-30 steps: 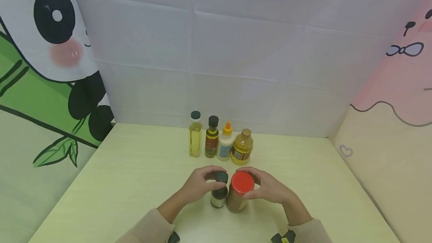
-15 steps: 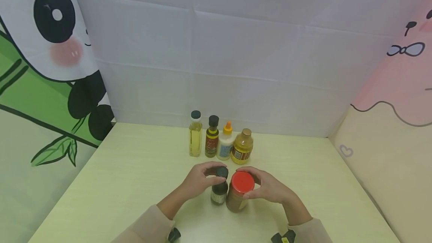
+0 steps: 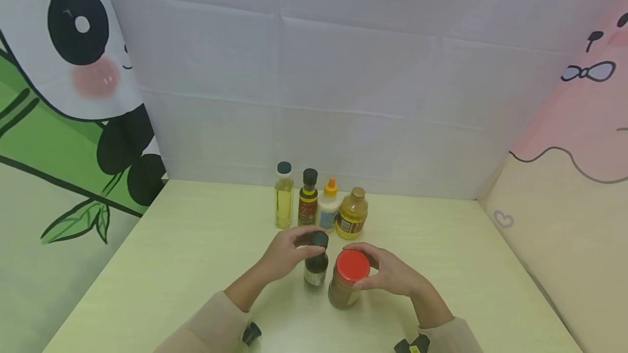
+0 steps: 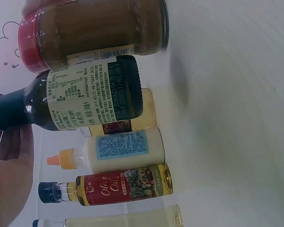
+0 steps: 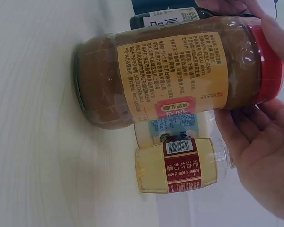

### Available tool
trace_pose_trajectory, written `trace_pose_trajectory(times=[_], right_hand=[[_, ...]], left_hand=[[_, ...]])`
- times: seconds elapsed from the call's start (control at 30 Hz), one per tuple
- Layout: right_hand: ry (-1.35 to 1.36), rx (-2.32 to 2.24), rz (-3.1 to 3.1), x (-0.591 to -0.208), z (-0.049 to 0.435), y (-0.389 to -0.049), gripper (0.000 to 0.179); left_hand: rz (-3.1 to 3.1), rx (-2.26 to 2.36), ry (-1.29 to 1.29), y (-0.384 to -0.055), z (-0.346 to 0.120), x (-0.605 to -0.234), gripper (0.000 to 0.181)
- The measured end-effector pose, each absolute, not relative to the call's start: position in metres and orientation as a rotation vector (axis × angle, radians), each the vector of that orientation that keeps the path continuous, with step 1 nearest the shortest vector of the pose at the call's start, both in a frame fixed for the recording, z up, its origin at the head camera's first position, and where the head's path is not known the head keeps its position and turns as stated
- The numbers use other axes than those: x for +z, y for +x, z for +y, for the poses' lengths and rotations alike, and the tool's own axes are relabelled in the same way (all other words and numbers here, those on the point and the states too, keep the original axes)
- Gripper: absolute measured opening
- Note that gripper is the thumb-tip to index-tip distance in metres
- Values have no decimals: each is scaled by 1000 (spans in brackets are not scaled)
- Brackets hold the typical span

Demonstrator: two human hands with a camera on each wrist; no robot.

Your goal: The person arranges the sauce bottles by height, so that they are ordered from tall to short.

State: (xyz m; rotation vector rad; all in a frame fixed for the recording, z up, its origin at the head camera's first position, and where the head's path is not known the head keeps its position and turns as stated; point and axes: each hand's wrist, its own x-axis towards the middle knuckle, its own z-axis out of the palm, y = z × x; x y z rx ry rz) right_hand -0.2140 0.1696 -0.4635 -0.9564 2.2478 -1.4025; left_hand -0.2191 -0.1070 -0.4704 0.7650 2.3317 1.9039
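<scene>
My left hand holds a small dark sauce bottle upright by its dark cap and neck. In the left wrist view a pale label full of print covers the bottle's body, and a gap shows between its base and its shadow. My right hand grips a jar of brown paste around its red lid, thumb in front and fingers behind. The jar stands upright on the table, just right of the sauce bottle. A yellow label faces the right wrist camera.
Behind my hands stand a clear bottle of yellow oil, an olive oil bottle, a white squeeze bottle with an orange tip and a squat bottle of yellow oil. A pale cloth wall rises at the table's back edge.
My left hand has moved the sauce bottle away from me and slightly left, widening the gap to the jar. The right hand and the jar have stayed in place.
</scene>
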Motion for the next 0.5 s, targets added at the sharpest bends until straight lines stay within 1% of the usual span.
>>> trace_pose_trajectory(times=[0.5], right_hand=[[-941,-1396,2238,-463,169,-214,62]], left_hand=[[2406,1917,688,-230,-110,-450,41]])
